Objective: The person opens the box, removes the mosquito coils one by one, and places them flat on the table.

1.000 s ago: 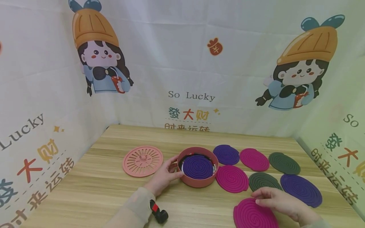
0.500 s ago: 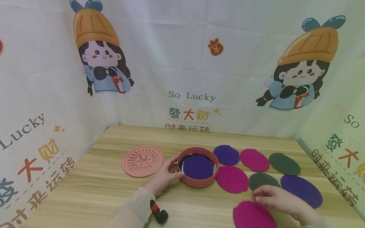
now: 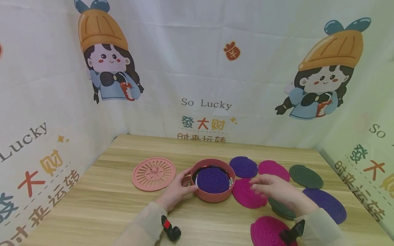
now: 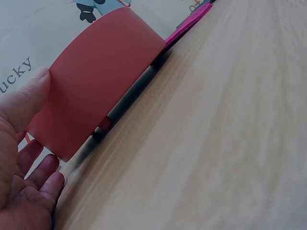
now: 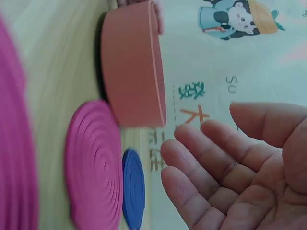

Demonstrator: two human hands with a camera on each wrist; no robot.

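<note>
My left hand (image 3: 177, 190) holds the left side of a round reddish-pink mosquito coil box (image 3: 214, 196). In the left wrist view the thumb (image 4: 34, 98) lies along the box's wall with the fingers round its edge. A purple mosquito coil (image 3: 212, 180) lies inside the box. My right hand (image 3: 278, 189) holds nothing and hovers over a magenta coil (image 3: 244, 194) at the box's right. Its palm and loosely bent fingers show in the right wrist view. A dark green coil (image 3: 281, 209) is partly hidden under that hand.
The slotted pink lid (image 3: 154, 174) lies left of the box. At the right lie more coils: purple (image 3: 243, 167), magenta (image 3: 274, 169), green (image 3: 306, 176) and purple (image 3: 327, 205). Another magenta coil (image 3: 266, 229) lies at the front, partly behind the right wrist's camera (image 3: 292, 233).
My right hand has lifted off the front magenta coil and moved forward and left, towards the box. The left hand and the box have stayed put.
</note>
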